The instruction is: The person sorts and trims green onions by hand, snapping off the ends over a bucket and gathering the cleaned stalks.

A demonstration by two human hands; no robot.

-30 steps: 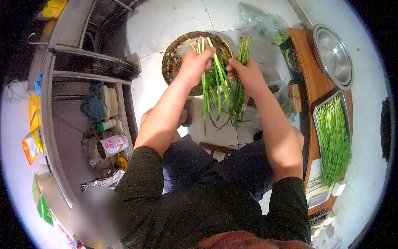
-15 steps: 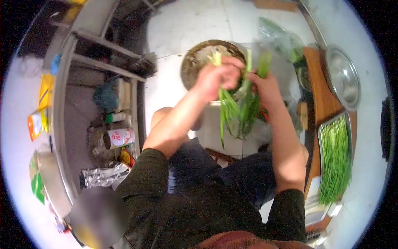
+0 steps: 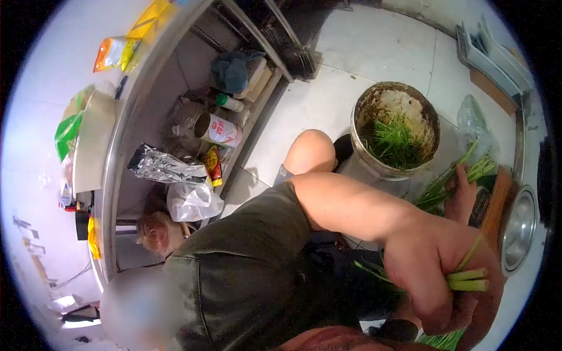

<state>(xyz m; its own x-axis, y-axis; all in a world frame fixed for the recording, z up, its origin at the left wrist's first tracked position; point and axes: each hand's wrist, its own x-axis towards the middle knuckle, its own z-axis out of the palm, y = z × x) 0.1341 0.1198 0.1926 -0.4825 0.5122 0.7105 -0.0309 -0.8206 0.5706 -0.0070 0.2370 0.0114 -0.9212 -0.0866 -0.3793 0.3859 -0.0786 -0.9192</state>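
Note:
My left hand (image 3: 436, 272) reaches across to the lower right, closed around a few green stalks (image 3: 468, 285) whose pale cut ends stick out to the right. Farther up, my right hand (image 3: 462, 196) grips a bunch of green stalks (image 3: 481, 168), partly hidden behind my left forearm. A stained bucket (image 3: 418, 105) stands on the floor to the left of my right hand, with green trimmings (image 3: 395, 139) inside. Below my left hand, at the bottom edge, more long green stalks (image 3: 443, 340) show in part.
At the right are a steel bowl (image 3: 520, 229) and a wooden board (image 3: 496, 199). A clear plastic bag (image 3: 475, 120) lies beyond the bucket. On the left, a metal shelf holds a tin can (image 3: 221, 130), a foil bag (image 3: 167, 165) and a white plastic bag (image 3: 194, 202).
The view has turned and shifted. My left hand has moved from beside the bunch in my right hand to the lower right, near the tray stalks. Both hands still hold stalks.

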